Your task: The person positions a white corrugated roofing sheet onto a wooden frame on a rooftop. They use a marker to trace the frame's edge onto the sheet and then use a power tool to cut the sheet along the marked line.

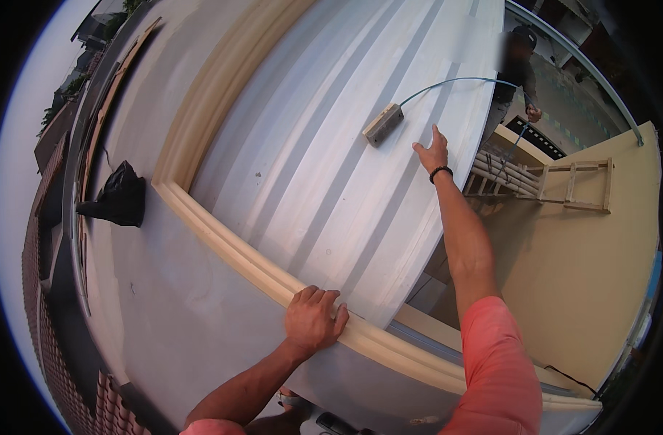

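My left hand [313, 319] grips the top of a cream moulded ledge [226, 246], fingers curled over it. My right arm stretches out over a white ribbed roofing sheet [324, 181]. At its end my right hand [431, 151], with a dark bead bracelet [440, 172] at the wrist, has its fingers spread and holds nothing. Just left of those fingers, apart from them, is a small oblong box [383, 125], grey and light brown, that looks like an extension socket. A blue cable [455, 79] arches from the box to the hand of another person [519, 80] at the far right.
Beyond the sheet's right edge there is a drop with a wooden ladder [577, 187], a bundle of poles [502, 174] and a cream wall [571, 268]. A black plastic bag [117, 196] sits on the grey slab at left. Tiled roofs [48, 333] lie below.
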`<state>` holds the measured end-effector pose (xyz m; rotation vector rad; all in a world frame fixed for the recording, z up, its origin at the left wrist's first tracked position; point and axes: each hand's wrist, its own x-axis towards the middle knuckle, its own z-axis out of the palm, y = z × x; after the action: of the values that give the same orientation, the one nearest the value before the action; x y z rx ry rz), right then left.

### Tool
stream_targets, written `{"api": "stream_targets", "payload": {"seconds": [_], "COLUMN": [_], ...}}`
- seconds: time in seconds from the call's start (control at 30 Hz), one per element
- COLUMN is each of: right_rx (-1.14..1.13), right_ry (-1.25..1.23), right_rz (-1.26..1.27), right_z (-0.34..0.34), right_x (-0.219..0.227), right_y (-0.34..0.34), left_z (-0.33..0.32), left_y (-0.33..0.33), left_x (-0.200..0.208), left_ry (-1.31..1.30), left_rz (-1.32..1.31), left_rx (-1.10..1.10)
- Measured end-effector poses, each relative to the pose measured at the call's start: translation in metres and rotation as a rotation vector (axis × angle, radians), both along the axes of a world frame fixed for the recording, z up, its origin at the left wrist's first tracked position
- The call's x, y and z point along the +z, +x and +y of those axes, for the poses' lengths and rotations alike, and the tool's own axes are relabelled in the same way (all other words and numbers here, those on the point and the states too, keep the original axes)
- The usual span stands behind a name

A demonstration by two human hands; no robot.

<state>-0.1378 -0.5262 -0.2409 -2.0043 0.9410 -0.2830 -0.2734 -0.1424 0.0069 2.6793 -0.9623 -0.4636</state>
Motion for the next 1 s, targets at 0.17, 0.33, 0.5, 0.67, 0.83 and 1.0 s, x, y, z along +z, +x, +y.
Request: {"api": "stream_targets", "payload": {"seconds": [0.17,0.33,0.5,0.67,0.83,1.0], "right_rx": [0.201,0.071,-0.107,-0.346,-0.189,-0.361], "right_ry": [-0.143,-0.014,-0.057,0.51,0.984,0.8], "right_rz": [0.183,0.429,0.327,-0.202,-0.815,-1.172], "right_z": [0.04,0.078,0.074,0.105,0.115,0.083], "right_x": [0.037,0.025,-0.006,0.038,0.172,0.337], "right_y": [0.068,0.111,0.12,0.083,-0.038,-0.205], "left_z": [0.006,0.007,0.004,0.009,0.017,0.002], "left_y": [0.001,0.004,0.005,0.002,0.0,-0.004], "left_x": [0.001,0.005,0.002,0.003,0.0,0.004], "left_ry": [0.022,-0.013,-0.062,-0.042,-0.065,-0.045], "left_rz": [0.057,0.098,0.137,0.178,0.137,0.136], "left_rx": [-0.035,-0.071,-0.107,-0.086,-0.056,-0.045]}}
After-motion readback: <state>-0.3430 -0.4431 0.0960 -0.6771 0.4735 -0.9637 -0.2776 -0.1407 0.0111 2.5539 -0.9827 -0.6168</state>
